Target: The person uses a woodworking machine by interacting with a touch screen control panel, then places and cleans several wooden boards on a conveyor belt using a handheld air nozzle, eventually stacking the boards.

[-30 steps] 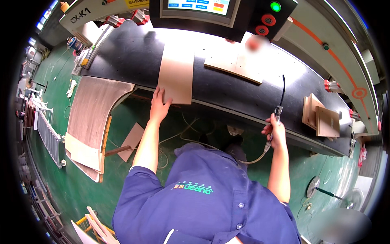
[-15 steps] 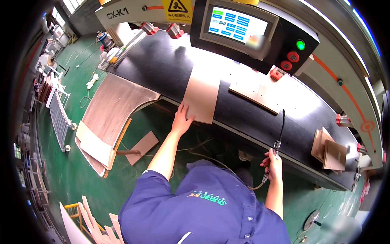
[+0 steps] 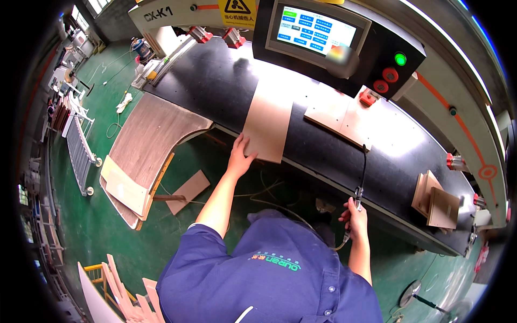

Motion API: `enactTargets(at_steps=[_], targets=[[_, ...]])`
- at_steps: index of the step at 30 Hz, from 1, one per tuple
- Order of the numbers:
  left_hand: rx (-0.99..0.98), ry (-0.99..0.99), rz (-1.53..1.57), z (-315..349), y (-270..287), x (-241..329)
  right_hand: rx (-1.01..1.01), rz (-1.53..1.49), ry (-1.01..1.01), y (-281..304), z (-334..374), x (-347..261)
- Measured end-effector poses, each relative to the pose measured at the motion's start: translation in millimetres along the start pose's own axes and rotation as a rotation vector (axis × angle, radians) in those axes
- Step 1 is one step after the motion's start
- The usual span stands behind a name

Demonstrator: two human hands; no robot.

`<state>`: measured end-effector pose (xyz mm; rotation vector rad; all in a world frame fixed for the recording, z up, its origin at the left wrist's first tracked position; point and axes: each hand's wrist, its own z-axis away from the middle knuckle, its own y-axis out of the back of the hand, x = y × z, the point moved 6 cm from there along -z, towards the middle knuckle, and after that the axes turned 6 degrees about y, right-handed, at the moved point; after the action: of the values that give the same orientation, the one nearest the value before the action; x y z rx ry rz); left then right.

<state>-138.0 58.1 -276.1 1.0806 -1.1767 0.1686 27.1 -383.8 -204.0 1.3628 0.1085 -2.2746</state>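
A long pale wooden board [image 3: 272, 124] lies on the black machine table [image 3: 215, 89], its near end at the front edge. My left hand [image 3: 239, 160] touches the near left corner of this board, fingers stretched and thumb spread. My right hand [image 3: 355, 216] is wrapped round an air blow gun [image 3: 360, 192] with a long thin black nozzle. The nozzle points away from me over the table, and a hose runs from the gun's lower end toward my body. Beyond the nozzle tip lie other pale boards [image 3: 339, 116].
A control panel [image 3: 315, 29] with a lit screen and buttons hangs over the table. Small boards [image 3: 442, 205] are stacked at the right end. To the left stands a curved brown panel [image 3: 156, 126] with a pale offcut on it. A loose board [image 3: 188, 192] lies on the green floor.
My right hand has moved slightly left and toward me with the air blow gun, and the nozzle has swung left. My left hand stays at the board's corner.
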Motion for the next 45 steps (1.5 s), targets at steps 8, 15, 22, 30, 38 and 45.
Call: enactTargets(at_steps=[8,15,22,30,38,45], targets=[[-0.005,-0.052,0.031,18.8,1.2,-9.0,0.008,0.029,-0.022,3.0,-1.6,6.9],[-0.003,0.012,0.026,31.8,1.3,4.2,-0.072,0.19,-0.026,-20.5,0.8,13.5],[0.375,0.288,0.285,54.2,12.5,-32.2,-0.135,0.257,-0.018,-41.5,3.7,5.5],[0.335,0.602,0.682,80.3,-4.1,-64.6,-0.192,0.304,0.03,-55.5,0.8,5.8],[0.087,0.696,0.959,78.5,-53.7,-33.4,-0.197,0.327,0.051,-64.5,6.3,12.4],[-0.045,0.666,0.949,83.8,-71.7,-42.4,-0.202,0.479,0.137,-56.0,0.5,-2.1]])
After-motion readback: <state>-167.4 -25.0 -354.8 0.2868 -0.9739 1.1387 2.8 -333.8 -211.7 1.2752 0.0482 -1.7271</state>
